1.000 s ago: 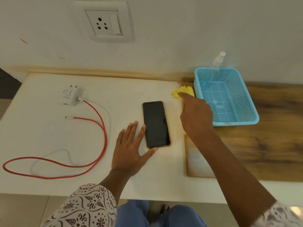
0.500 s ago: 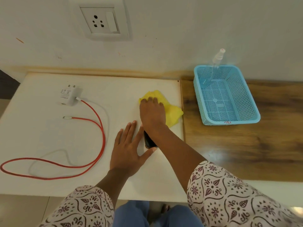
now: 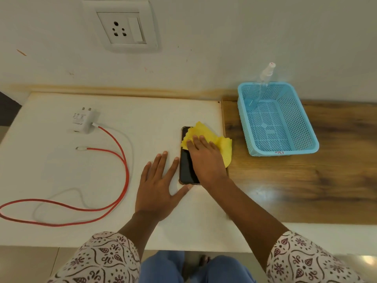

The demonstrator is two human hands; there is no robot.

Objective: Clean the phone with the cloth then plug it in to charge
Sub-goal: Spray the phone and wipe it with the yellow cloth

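the phone (image 3: 186, 166) lies flat on the white table (image 3: 61, 170), close to the right edge of that white top where the wooden surface begins. the right hand (image 3: 206, 162) is spread flat, palm down, pressing the yellow cloth (image 3: 220, 144) onto the far part of the screen; nothing is pinched, the fingers just lie open over the fabric. the left hand (image 3: 159, 180) rests open on the table just left of the phone, thumb touching its near corner, bracing rather than gripping.

what could go wrong: only that thumb and one finger steady the phone, so a hard sideways rub might skate it right toward the raised wooden edge. much of the cloth trails off the phone to the right, so a stroke could miss the near half of the glass, which looks uncovered.

the charger (image 3: 83, 121) and its red cable (image 3: 122, 166) sit unplugged well to the left, below the wall socket (image 3: 122, 27).

compared with half a second ago, the right hand has shifted right and nearer, so more dark screen shows beside it; the left hand has barely moved.
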